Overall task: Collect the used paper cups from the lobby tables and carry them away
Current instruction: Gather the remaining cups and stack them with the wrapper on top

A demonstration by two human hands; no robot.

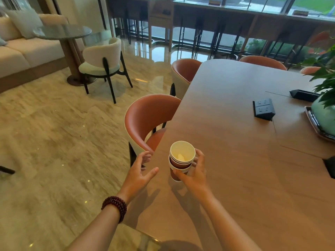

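A stack of several nested paper cups (181,158), brown outside and white inside, stands near the left edge of the long wooden table (235,142). My right hand (194,171) grips the stack from the right, thumb across the front and fingers curled round the back. My left hand (140,169), with a bead bracelet on the wrist, hovers just left of the cups with fingers spread and relaxed, holding nothing and apart from the stack.
A terracotta chair (150,120) is tucked at the table edge beside my left hand, another (184,73) further along. Black socket boxes (263,109) and a potted plant (324,113) on a tray stand on the table's right. A glass round table (63,31), white chair (103,60) and sofa lie far left.
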